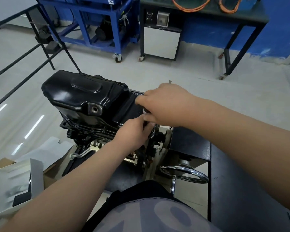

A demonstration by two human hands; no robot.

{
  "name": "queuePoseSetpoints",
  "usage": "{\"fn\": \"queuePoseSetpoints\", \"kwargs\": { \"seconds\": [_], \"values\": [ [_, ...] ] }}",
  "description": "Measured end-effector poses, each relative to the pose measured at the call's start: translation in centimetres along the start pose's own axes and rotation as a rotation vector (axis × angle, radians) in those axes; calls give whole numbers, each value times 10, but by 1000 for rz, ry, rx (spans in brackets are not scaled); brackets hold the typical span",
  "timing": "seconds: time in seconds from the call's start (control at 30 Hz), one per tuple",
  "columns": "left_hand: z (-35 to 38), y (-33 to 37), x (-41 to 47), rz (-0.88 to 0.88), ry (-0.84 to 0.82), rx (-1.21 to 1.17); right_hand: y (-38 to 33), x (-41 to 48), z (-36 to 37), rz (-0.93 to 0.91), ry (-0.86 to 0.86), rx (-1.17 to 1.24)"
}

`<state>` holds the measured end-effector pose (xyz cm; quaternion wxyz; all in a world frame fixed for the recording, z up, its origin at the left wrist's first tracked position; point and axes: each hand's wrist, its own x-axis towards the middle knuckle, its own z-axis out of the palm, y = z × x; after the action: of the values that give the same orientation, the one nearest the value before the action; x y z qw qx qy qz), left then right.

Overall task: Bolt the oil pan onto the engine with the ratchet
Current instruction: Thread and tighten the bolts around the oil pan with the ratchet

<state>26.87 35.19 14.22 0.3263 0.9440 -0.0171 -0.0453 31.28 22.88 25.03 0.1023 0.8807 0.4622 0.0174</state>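
A glossy black oil pan [84,95] lies upside down on the engine [90,131], which is mounted on a stand. Bolts line its near flange [90,130]. My right hand [166,104] grips the ratchet over the pan's right end; only the tool's dark head [146,111] and a metal tip [170,81] past my knuckles show. My left hand [132,133] is just below it at the flange's right corner, fingers curled round the tool's lower part. What sits under the fingers is hidden.
A chrome handwheel [184,173] on the black stand [189,144] sits near my right forearm. An open cardboard box with white trays [15,181] is at the lower left. A black railing [23,64], a blue cart [97,22] and a wheeled workbench [199,17] stand beyond.
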Motion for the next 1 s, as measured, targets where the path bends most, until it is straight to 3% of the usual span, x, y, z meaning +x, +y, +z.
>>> {"fn": "queuePoseSetpoints", "kwargs": {
  "seconds": [0.13,0.27,0.4,0.57,0.7,0.87,1.0],
  "values": [
    [2,1,2,-71,-124,171,-6,-1,8,155,-25,108],
    [2,-1,-1,29,-58,41,4,-3,2,41,-39,152],
    [4,-1,1,23,-25,12,10,-2,1,-20,-16,51],
    [7,-3,4,-5,-77,173,0,-1,16,199,-3,140],
    [5,-6,0,53,-13,68,5,-2,7,66,-20,214],
    [2,-5,2,100,-5,48,13,-2,2,-28,-12,130],
    [4,0,3,65,28,13,5,2,11,159,-6,44]
  ]
}}
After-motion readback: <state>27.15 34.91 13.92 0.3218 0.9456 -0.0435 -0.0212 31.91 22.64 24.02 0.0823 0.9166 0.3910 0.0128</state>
